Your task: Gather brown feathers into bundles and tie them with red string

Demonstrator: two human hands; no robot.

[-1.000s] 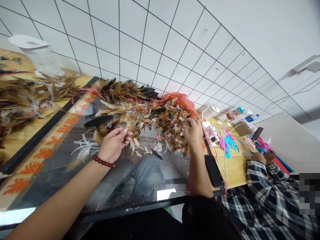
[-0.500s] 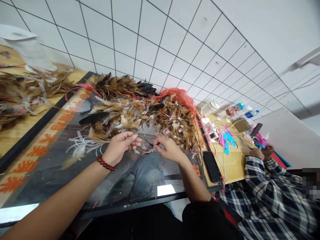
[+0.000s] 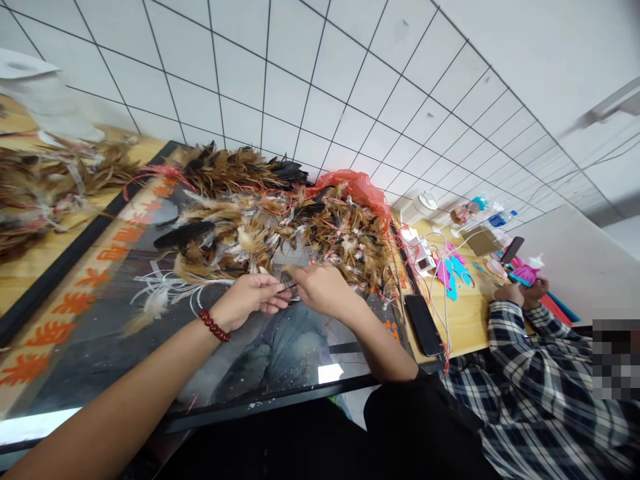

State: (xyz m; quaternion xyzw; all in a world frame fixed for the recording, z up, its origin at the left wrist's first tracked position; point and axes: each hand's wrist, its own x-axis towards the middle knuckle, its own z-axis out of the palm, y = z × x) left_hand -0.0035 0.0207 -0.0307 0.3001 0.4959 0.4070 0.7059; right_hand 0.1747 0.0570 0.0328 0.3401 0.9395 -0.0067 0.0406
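Note:
My left hand, below a red bead bracelet, pinches one end of a thin dark piece, perhaps a feather. Close beside it, my right hand has its fingers closed at the other end of that dark piece, its fingertips partly hidden. Brown and tan feathers lie heaped just beyond both hands. White ties with a pale feather are spread left of my left hand.
A black phone and white power strips with cables lie to the right. A red plastic bag is behind the feathers. At far right, a person in a plaid shirt handles pink material. A paper roll stands far left.
My right hand has moved left and turned, so both hands are now nearly touching at the dark piece. The view has shifted slightly.

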